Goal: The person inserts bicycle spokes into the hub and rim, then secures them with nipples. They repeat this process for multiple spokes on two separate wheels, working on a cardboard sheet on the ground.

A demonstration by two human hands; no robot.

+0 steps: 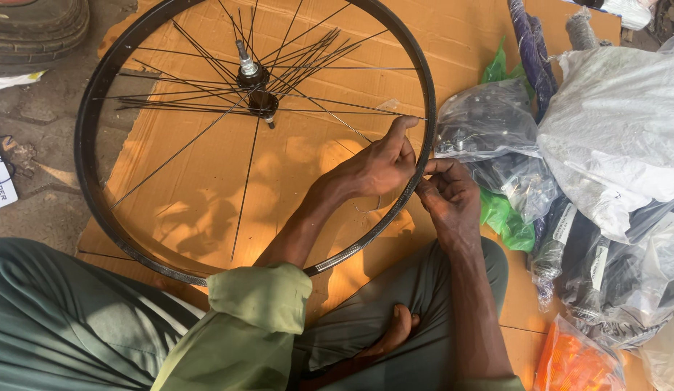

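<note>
Flattened brown cardboard (453,36) covers the dusty ground, and a black bicycle wheel rim (87,123) lies on it in front of a seated person in green clothes, whose bare foot (395,333) shows between the knees. At the centre of the rim sits the hub (256,83) with its axle pointing up; thin spokes (177,152) fan out from it, many of them bunched loosely and not reaching the rim. The left hand (377,166) reaches from inside the wheel to the rim's right side, its fingers curled and its thumb raised against the outer end of one spoke where that spoke meets the rim. The right hand (449,199) is just outside the rim at the same spot, fingers pinched together at the rim's edge; whatever small part they may hold is too small to make out. The two hands nearly touch, with the rim between them. To the right lie clear plastic bags of parts (489,119), a large white bag (619,123) and an orange packet (576,362). A stack of tyres (32,29) sits at the upper left.
</note>
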